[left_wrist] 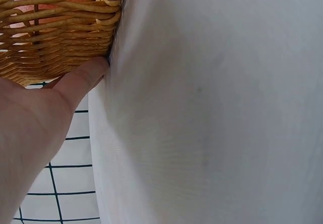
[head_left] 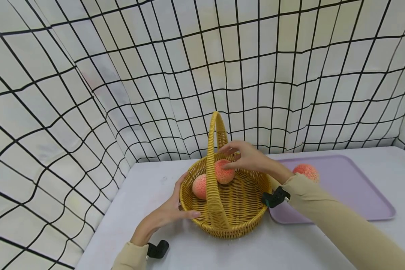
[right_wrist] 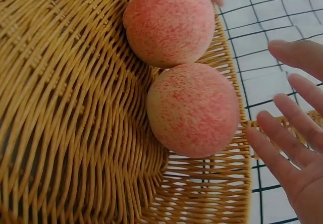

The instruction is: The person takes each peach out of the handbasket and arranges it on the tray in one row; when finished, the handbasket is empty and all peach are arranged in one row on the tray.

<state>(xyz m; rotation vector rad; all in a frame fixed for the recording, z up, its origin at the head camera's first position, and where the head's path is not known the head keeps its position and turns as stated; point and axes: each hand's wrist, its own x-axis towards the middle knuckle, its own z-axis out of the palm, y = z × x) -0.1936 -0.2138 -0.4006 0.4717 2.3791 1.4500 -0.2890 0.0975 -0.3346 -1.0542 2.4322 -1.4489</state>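
Observation:
A round yellow wicker basket (head_left: 244, 195) with a tall arched handle (head_left: 212, 168) stands on the table. Two pinkish-red speckled peaches lie inside, side by side at its left: a left peach (head_left: 199, 186) and a right peach (head_left: 224, 171). My left hand (head_left: 168, 210) holds the basket's left side, its thumb at the rim; a finger reaches the basket's base in the left wrist view. Above the right peach, my right hand (head_left: 248, 155) hovers with spread fingers. In the right wrist view those fingers (right_wrist: 282, 141) stand apart from both peaches.
Right of the basket lies a light purple tray (head_left: 347, 187) bearing another peach (head_left: 307, 172), partly covered by the right sleeve. White cloth walls with a black grid (head_left: 189, 75) rise behind and left of the white table (head_left: 145, 187).

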